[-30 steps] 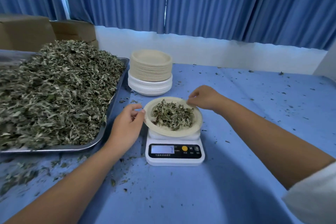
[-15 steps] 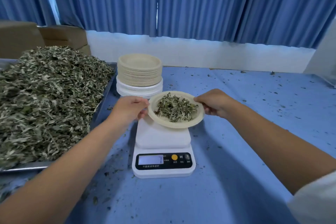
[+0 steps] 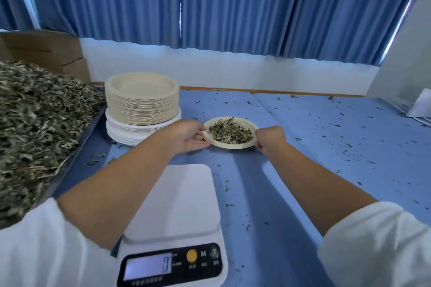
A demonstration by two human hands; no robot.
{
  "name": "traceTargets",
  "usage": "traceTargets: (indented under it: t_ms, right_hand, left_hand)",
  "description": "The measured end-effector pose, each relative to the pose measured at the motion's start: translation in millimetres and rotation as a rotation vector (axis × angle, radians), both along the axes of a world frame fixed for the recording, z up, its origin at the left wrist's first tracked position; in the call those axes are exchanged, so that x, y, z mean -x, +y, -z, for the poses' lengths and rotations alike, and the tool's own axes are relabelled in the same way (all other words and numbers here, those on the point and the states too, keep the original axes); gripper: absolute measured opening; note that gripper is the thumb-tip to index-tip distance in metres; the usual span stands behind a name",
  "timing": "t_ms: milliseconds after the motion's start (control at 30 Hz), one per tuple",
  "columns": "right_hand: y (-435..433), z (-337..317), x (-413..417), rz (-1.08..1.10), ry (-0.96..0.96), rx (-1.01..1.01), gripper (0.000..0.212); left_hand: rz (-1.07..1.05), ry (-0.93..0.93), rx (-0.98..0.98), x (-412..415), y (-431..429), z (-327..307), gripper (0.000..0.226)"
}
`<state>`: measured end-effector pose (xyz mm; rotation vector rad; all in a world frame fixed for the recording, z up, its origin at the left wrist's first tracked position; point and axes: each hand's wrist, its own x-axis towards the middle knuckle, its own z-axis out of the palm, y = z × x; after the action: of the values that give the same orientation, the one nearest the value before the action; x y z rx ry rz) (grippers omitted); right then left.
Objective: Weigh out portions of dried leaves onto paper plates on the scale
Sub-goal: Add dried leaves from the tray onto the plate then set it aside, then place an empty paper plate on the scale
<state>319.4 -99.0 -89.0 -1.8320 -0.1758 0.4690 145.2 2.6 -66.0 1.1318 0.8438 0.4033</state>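
A small beige paper plate (image 3: 245,144) with a portion of dried leaves (image 3: 229,133) sits low over the blue table, beyond the scale. My left hand (image 3: 187,135) grips its left rim and my right hand (image 3: 268,138) pinches its right rim. The white digital scale (image 3: 177,221) stands near me with a bare platform, and its display reads 0. A big heap of dried leaves (image 3: 35,123) fills a metal tray (image 3: 77,161) on the left. A stack of paper plates (image 3: 142,105) stands behind the tray's corner.
Leaf crumbs are scattered over the blue tablecloth (image 3: 326,147). Cardboard boxes (image 3: 46,51) sit at the back left, and white papers (image 3: 419,105) lie at the far right edge. Blue curtains hang behind the table.
Both hands lifted the filled plate off the scale and carried it away from me, down toward the table beyond the scale. The scale platform is now bare.
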Motion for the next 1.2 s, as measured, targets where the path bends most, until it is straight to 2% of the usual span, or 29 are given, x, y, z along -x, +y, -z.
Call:
traceTargets:
  t_ms: [167, 267, 333, 433, 533, 567, 600, 633, 667, 700, 767, 833, 900, 1000, 1067, 1100, 1200]
  right_hand:
    - [18, 5, -1, 0.045, 0.097, -0.090, 0.025]
    - [25, 8, -4, 0.012, 0.085, -0.125, 0.026]
    - [25, 11, -2, -0.043, 0.041, -0.113, 0.031]
    - [24, 15, 3, -0.010, -0.029, -0.052, 0.036]
    - [25, 12, 14, -0.023, -0.228, 0.089, 0.034]
    - [25, 9, 19, -0.033, -0.320, 0.153, 0.025]
    - [26, 5, 28, -0.051, -0.393, 0.178, 0.012]
    - [28, 1, 35, -0.086, -0.436, 0.174, 0.012]
    - [32, -3, 44, -0.130, -0.470, 0.150, 0.023]
    - [37, -8, 56, -0.180, -0.509, 0.124, 0.026]
    - [47, -21, 82, -0.295, -0.623, 0.066, 0.023]
    - [57, -35, 110, -0.413, -0.726, -0.024, 0.021]
    - [67, -48, 132, -0.504, -0.782, -0.117, 0.018]
    - [81, -63, 154, -0.605, -0.884, -0.188, 0.019]
    - [92, -68, 159, -0.708, -0.987, -0.085, 0.024]
    - [97, -68, 160, -0.761, -1.030, -0.008, 0.023]
    - [106, -70, 161, -0.834, -1.063, 0.105, 0.026]
  left_hand:
    - [-0.023, 0.033, -0.010, -16, 11, 11, 0.042]
    - [-0.018, 0.049, -0.047, -22, 14, 14, 0.043]
    - [-0.036, 0.052, -0.074, -25, 15, 15, 0.042]
    - [-0.046, 0.071, -0.124, -22, 16, 17, 0.042]
    - [-0.059, 0.101, -0.191, -15, 19, 18, 0.028]
    - [-0.070, 0.129, -0.234, -12, 19, 17, 0.016]
    - [-0.092, 0.156, -0.302, -9, 20, 15, 0.014]
    - [-0.103, 0.176, -0.373, -6, 22, 13, 0.020]
    - [-0.108, 0.182, -0.443, -3, 23, 11, 0.023]
    - [-0.104, 0.182, -0.505, 2, 23, 7, 0.020]
    - [-0.098, 0.179, -0.652, 12, 22, -3, 0.016]
    - [-0.124, 0.170, -0.855, 26, 22, -13, 0.024]
    - [-0.193, 0.197, -1.036, 43, 23, -24, 0.028]
    - [-0.358, 0.268, -1.305, 76, 32, -38, 0.021]
    - [-0.402, 0.304, -1.488, 96, 45, -42, 0.024]
    - [-0.374, 0.383, -1.544, 104, 53, -43, 0.028]
    - [-0.170, 0.640, -1.474, 119, 69, -43, 0.038]
